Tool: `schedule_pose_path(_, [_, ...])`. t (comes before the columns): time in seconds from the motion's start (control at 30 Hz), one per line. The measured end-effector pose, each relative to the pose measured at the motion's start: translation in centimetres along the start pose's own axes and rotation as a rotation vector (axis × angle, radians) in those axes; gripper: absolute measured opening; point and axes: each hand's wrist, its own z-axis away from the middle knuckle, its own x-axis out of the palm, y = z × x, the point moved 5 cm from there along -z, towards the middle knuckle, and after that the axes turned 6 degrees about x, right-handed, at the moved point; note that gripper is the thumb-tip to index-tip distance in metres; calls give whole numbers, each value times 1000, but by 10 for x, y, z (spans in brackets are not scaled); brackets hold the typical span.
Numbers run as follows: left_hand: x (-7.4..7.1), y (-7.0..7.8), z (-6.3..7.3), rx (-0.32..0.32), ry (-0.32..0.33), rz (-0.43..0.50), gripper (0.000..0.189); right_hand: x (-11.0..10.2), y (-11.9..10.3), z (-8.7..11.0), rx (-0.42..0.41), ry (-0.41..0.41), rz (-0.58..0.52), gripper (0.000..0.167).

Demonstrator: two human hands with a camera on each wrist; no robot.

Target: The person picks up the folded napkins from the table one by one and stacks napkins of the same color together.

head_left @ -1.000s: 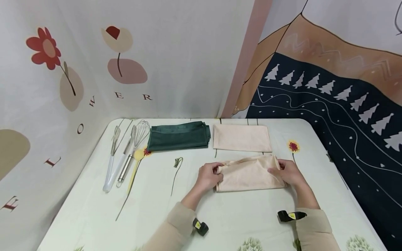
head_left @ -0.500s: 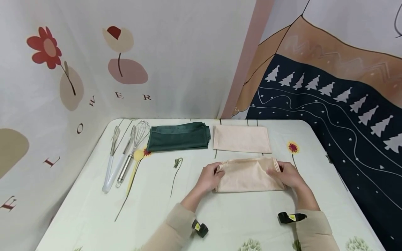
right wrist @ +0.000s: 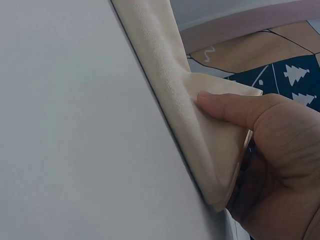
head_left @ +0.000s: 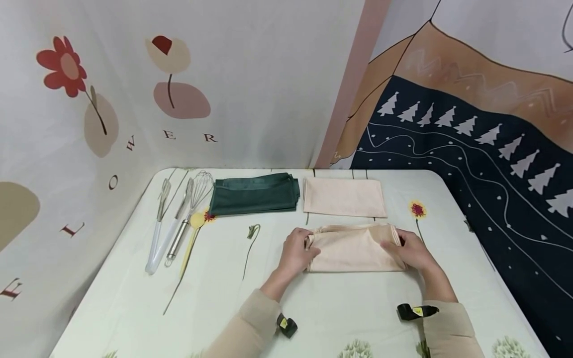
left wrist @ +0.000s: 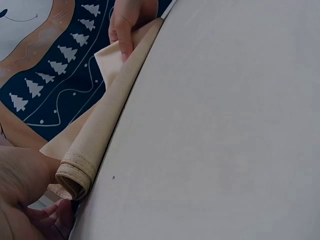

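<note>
Cloth [head_left: 351,251], pale peach and folded, gripped at both short ends. Pinched the left end with left hand [head_left: 295,251], thumb over the edge; pinched the right end with right hand [head_left: 414,252], thumb pressed on the upper face. Lay right of the middle of the surface [head_left: 344,308], long near edge straight, far edge wrinkled and loose. Curled in stacked layers at the left end, in the left wrist view. Had only a narrow strip behind, up to the second peach cloth [head_left: 344,197], with dark green cloth [head_left: 255,195] farther left along the far edge. Had wide room leftward, with yellow spoon [head_left: 197,220] and whisk [head_left: 178,242] well apart near the left edge. Had more open room toward the near side, between the sleeves [head_left: 452,323], and a fair margin before the right edge.
</note>
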Motion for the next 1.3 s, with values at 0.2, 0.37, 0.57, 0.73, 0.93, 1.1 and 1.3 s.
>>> schedule_pose_path(0.2, [3, -1, -4, 84, -41, 24, 25, -2, -4, -1, -14, 7, -3, 53])
schedule_pose_path(0.37, [2, -3, -6, 65, -57, 18, 33, -2, -3, -2, -18, 3, 2, 52])
schedule_pose_path(0.57, [2, -4, -8, 41, -124, -6, 30, -1, -3, 1, -44, 12, -14, 48])
schedule_pose_path(0.73, [4, -2, -6, 34, -144, 71, 12, 1, -2, 2, -51, 1, -22, 49])
schedule_pose_path(0.93, [3, 2, -4, 11, -168, 235, 15, 1, 0, 2, -16, -18, -52, 51])
schedule_pose_path(1.1, [-2, -10, -7, -192, -79, 451, 44, 2, 1, 3, 34, -78, -161, 51])
schedule_pose_path(1.3, [-6, -22, -7, -371, -10, 585, 84, -3, 2, 7, 128, -152, -265, 52])
